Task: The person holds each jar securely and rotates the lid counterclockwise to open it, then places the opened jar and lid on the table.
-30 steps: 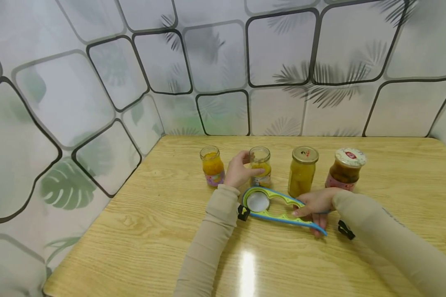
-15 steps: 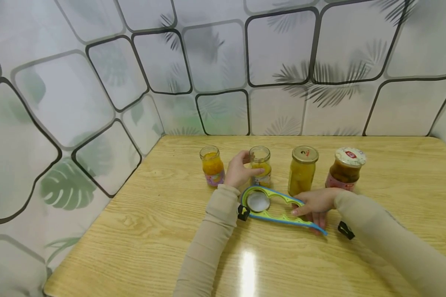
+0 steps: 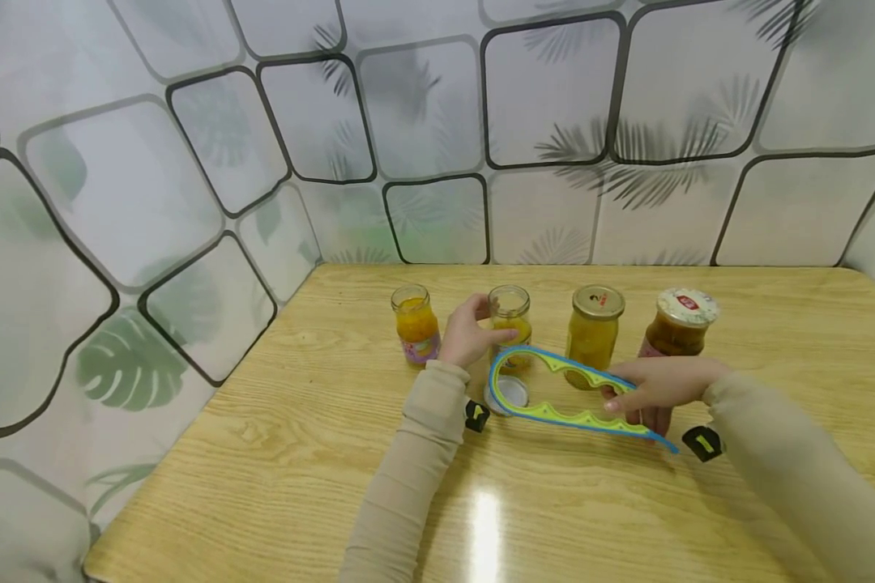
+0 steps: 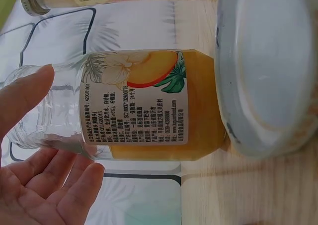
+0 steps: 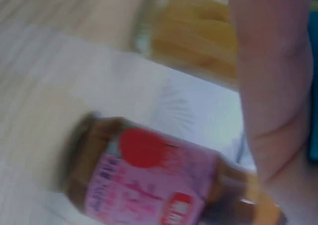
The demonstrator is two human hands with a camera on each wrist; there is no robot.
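My left hand (image 3: 469,336) holds an open glass jar (image 3: 509,304) of yellow fruit, thumb on one side and fingers on the other. The left wrist view shows the thumb against the jar's neck and its printed label (image 4: 136,98). A loose lid (image 3: 514,391) lies in front of it on the table, pale inside facing up. My right hand (image 3: 663,385) grips the handle end of a blue and green jar opener (image 3: 565,419), whose rounded end is raised over the lid. The right wrist view is blurred, with only part of the right hand (image 5: 273,86) visible.
Left of the held jar stands another lidless jar (image 3: 417,324) of orange fruit. Beyond the opener are a closed jar (image 3: 594,332) with a gold lid and a brown jar (image 3: 676,336) with a patterned lid. A patterned wall (image 3: 539,210) borders the wooden table (image 3: 299,453).
My right hand has lifted the jar opener and moved it to the right, off the lid, which stays on the table. The left hand and its jar have not visibly moved.
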